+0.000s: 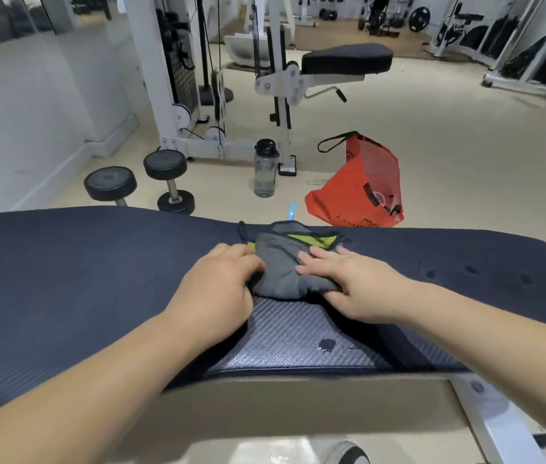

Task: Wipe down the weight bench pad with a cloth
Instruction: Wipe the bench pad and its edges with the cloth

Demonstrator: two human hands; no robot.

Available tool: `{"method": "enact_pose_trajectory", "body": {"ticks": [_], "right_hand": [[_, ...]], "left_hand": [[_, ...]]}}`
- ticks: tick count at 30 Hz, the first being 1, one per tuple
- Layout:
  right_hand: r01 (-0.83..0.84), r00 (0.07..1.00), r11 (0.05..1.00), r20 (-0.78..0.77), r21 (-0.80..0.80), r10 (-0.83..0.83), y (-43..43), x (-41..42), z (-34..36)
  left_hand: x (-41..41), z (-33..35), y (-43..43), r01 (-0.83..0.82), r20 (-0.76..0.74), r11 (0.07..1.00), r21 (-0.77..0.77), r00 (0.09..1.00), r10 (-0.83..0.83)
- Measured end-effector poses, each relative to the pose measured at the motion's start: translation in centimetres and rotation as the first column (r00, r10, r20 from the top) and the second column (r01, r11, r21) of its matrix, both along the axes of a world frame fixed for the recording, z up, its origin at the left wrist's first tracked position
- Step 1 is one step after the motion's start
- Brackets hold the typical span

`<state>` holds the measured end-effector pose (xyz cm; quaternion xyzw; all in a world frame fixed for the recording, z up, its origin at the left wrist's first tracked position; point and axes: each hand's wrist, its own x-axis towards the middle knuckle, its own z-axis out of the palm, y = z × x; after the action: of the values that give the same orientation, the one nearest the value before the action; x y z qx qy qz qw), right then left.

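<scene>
Bench pad (63, 279) cut off at both sides — cloth (281, 272) partly hidden beneath left hand (221, 283) and right hand (348, 283).

Only the two forearms and the two hands of the person show. The left forearm (97, 380) is bare along all the length that is visible, and so is the right forearm (482, 329). Through the wide lens both look very broad near the lower corners of the picture and grow narrow toward the wrists. Their outlines are a little blurred there. The left hand (218, 283) is bare, and its knuckles show as a row of soft bumps. The right hand (348, 286) is bare too, with slim fingers. The nails are too small to describe.
</scene>
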<state>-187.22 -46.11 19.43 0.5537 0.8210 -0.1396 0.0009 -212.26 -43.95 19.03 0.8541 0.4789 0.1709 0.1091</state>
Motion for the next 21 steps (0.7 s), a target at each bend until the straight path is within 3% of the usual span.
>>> {"method": "enact_pose_trajectory", "body": {"ticks": [4,6,12,17,21], "right_hand": [[-0.287,0.957,0.953,-0.080,-0.095,0.280,-2.9,-4.4,0.2],[-0.337,0.938,0.938,-0.116,-0.081,0.327,-2.1,-4.9,0.3],[-0.049,0.994,0.996,-0.098,-0.077,0.041,1.6,-3.1,0.1],[-0.047,0.997,0.997,0.051,-0.057,0.050,0.1,-6.9,0.4],[0.000,1.000,0.998,0.027,-0.066,0.002,-1.2,-8.3,2.4]], "left_hand": [[0.3,-0.2,-0.3,-0.003,0.021,0.999,0.035,1.000,0.003],[0.2,0.1,-0.4,0.004,0.033,0.998,0.056,0.999,-0.006],[-0.3,0.7,-0.8,0.016,-0.026,0.998,-0.059,1.000,-0.017],[-2.5,1.1,-0.7,0.023,-0.119,0.989,-0.145,0.992,-0.041],[-4.0,1.1,-1.6,0.112,-0.121,0.968,-0.223,0.983,-0.141]]}}
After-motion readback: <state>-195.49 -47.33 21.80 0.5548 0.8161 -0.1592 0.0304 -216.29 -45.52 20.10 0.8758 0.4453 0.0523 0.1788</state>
